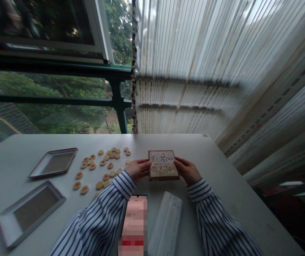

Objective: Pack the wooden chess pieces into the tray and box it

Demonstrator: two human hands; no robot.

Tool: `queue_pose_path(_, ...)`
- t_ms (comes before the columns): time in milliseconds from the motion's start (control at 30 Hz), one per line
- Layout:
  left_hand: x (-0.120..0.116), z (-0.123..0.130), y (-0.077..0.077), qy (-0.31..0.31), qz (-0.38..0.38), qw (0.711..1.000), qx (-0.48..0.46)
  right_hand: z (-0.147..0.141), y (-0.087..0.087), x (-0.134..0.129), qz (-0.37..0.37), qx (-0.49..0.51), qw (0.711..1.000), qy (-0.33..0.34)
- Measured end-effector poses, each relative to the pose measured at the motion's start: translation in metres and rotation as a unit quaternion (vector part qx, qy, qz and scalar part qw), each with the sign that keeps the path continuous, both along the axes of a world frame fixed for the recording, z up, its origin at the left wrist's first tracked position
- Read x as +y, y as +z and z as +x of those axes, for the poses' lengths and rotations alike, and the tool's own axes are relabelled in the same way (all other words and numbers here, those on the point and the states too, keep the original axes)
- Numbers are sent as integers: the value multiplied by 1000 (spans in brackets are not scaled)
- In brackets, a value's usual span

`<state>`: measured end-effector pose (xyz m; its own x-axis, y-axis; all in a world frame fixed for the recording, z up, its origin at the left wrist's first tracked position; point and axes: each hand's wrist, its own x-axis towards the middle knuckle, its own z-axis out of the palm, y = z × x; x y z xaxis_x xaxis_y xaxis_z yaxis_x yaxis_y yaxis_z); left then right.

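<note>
A square Chinese chess box with a brown edge and printed lettering is held between both hands at the middle of the table. My left hand grips its left side, fingers closed along the edge. On the opposite side my right hand grips it the same way. Round wooden chess pieces, some with red characters and some blank side up, lie scattered left of the box. My left sleeve hides part of that group.
Two shallow box trays lie at the left of the white table. A phone with a lit screen and a white plastic-wrapped packet lie in front of me. Behind are a railing and a string curtain.
</note>
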<state>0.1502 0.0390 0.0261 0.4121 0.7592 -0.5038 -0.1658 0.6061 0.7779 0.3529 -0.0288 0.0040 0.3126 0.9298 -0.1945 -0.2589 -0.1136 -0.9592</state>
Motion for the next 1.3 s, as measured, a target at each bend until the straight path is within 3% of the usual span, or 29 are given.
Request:
queue_pose_path(500,1,35,12,22,8,1000,20,28,16,-1,-9,-59,997,-41)
queue_pose_path(767,2,58,19,-9,11,999,33,57,22,-4,-38,-99,993,-51)
queue_pose_path(1300,10,104,5,-31,22,998,56,106,21,3,-91,-159,981,-56)
